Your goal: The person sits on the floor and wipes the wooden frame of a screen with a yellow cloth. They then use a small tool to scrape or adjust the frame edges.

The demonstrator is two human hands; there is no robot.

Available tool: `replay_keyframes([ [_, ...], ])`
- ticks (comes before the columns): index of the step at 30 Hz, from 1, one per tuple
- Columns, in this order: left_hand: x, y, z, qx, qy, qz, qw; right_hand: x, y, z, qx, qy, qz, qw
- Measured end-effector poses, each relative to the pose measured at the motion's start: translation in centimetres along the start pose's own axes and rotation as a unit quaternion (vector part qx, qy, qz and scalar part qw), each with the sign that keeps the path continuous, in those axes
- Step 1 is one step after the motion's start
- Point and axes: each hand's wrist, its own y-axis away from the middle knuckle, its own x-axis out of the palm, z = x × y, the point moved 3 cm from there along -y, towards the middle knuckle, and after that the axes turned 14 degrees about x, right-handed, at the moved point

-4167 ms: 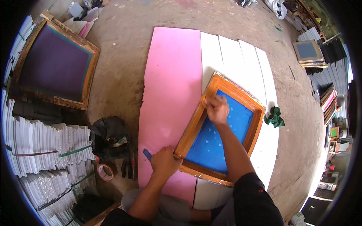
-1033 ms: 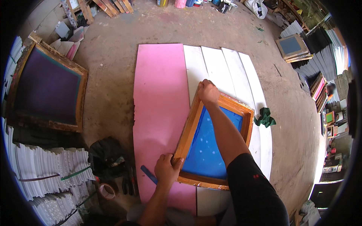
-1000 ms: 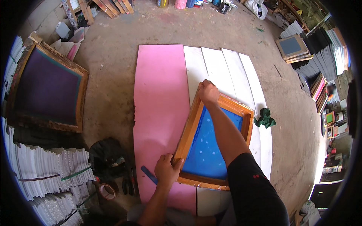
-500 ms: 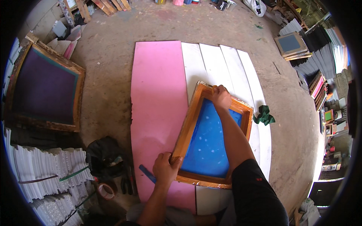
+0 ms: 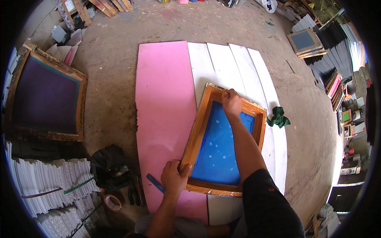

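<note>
A wooden screen-printing frame [image 5: 197, 131] with blue mesh [image 5: 218, 146] lies on white sheets [image 5: 222, 67] beside a large pink sheet [image 5: 162, 99] on the floor. My left hand [image 5: 174, 176] grips the frame's near left corner. My right hand [image 5: 231, 103] rests on the frame's far edge, fingers curled over the wood. My right arm in a black sleeve crosses the mesh. A blue strip [image 5: 155, 183] lies on the pink sheet by my left hand.
A green rag [image 5: 278, 117] lies right of the frame. A second large frame with dark purple mesh [image 5: 43, 97] sits at left. Stacks of white printed sheets [image 5: 43, 190], a black bag [image 5: 109, 168] and a tape roll [image 5: 113, 202] are lower left. More frames [image 5: 303, 41] stand upper right.
My right hand moved from the frame's far left corner toward the middle of its far edge. The frame shifted slightly. My left hand kept its grip on the near corner.
</note>
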Motion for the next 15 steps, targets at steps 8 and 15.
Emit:
replay_keyframes([
  [8, 0.8, 0.2, 0.4, -0.013, 0.031, -0.002, 0.999, 0.9, 0.6, 0.4, 0.01, -0.022, -0.021, 0.999],
  [15, 0.4, 0.2, 0.2, -0.027, 0.031, 0.013, 0.999, -3.4, 0.1, -6.8, 0.076, 0.014, -0.07, 0.995],
])
